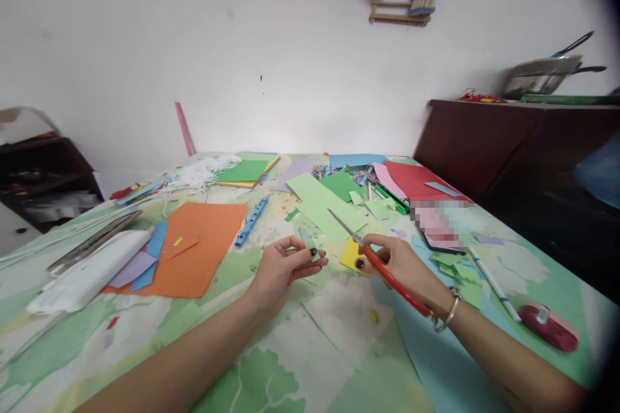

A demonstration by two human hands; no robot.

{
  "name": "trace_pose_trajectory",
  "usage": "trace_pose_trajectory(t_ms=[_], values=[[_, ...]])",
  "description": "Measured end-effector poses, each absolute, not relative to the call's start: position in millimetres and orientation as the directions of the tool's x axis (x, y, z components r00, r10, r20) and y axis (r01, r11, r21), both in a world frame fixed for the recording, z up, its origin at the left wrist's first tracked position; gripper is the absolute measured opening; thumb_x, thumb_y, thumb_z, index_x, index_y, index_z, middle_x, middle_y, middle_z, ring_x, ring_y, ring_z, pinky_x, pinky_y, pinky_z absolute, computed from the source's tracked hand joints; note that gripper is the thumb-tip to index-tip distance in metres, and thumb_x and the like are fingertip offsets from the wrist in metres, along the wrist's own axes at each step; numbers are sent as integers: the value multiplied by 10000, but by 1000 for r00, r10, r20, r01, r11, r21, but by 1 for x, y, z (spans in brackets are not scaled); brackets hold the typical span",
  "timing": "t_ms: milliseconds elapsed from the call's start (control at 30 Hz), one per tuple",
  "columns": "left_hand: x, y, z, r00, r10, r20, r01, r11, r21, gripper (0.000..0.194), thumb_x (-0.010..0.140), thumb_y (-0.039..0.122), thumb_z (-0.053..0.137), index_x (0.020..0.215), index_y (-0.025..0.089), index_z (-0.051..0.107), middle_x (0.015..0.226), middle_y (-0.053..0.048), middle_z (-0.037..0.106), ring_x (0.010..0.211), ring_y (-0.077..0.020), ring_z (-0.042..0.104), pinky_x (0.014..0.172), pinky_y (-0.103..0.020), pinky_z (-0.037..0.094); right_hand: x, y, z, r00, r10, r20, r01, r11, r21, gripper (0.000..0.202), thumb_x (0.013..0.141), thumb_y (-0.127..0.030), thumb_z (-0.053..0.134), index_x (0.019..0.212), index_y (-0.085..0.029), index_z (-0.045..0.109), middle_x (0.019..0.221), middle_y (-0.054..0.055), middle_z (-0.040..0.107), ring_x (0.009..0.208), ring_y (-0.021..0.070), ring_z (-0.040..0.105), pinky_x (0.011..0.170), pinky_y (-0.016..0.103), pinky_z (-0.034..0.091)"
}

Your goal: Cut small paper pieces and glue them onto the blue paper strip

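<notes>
My left hand [283,268] is closed in a pinch over the middle of the table, with a small piece of pale green paper [309,243] between thumb and fingers. To its right, my right hand [411,269] grips scissors with red handles [405,295]. Their blades point up and left, apart from the piece in my left hand, and look closed or nearly so. Beyond the blade tips lies a light green paper strip [322,203]. A yellow paper piece [349,255] lies partly behind the scissors and my right hand.
Orange paper [203,248], a blue pen-like object [252,221] and a white plastic case [92,274] lie left. On the right are green scraps [458,274], a white pen [494,284], a dark red object [547,327] and blue paper [436,355]. A dark cabinet [508,148] borders the table.
</notes>
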State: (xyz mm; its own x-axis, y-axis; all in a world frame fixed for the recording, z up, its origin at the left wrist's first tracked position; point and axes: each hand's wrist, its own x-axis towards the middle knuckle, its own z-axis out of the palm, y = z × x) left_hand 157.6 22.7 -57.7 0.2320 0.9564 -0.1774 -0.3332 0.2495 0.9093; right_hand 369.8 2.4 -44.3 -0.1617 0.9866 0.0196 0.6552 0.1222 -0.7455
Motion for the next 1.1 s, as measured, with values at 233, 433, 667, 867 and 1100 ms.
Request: trace_pose_trajectory(t_ms=[233, 433, 667, 867, 1100], values=[[157, 24, -61, 262, 954, -146, -272, 218, 937, 241, 704, 270, 670, 844, 167, 503, 703, -47, 684, 668, -172, 675, 638, -260, 515, 386, 17, -47, -109, 982, 154, 857, 172, -486, 265, 691, -444, 599, 809, -207, 588, 579, -2, 530, 537, 144, 434, 491, 236, 281], [156, 26, -65, 228, 961, -154, -245, 210, 946, 284, 717, 298, 662, 912, 162, 508, 704, -63, 690, 621, -153, 661, 596, -240, 501, 376, 4, -44, -315, 947, -66, 528, 117, -841, 241, 771, -423, 529, 816, -191, 478, 575, -48, 405, 465, 79, 328, 435, 201, 278], [158, 25, -65, 223, 971, -86, -365, 165, 916, 277, 698, 266, 675, 902, 151, 526, 738, -55, 683, 691, -154, 658, 665, -246, 484, 358, -15, -46, -421, 905, -64, 506, 175, -845, 269, 738, -357, 603, 702, -187, 398, 586, -61, 333, 501, 60, 257, 424, 177, 232], [159, 24, -63, 201, 976, -79, -355, 148, 923, 233, 689, 261, 676, 838, 145, 540, 714, -59, 685, 647, -137, 631, 665, -257, 454, 355, -14, -47, -416, 908, -54, 507, 182, -843, 281, 730, -414, 616, 718, -179, 462, 556, -64, 318, 478, 58, 257, 415, 185, 213], [157, 27, -63, 232, 971, -57, -330, 133, 935, 204, 687, 239, 677, 795, 146, 531, 684, -53, 678, 570, -103, 566, 587, -236, 409, 353, -14, -48, -401, 912, -80, 500, 145, -854, 279, 712, -400, 631, 698, -182, 458, 512, -79, 283, 442, 51, 232, 404, 195, 177]])
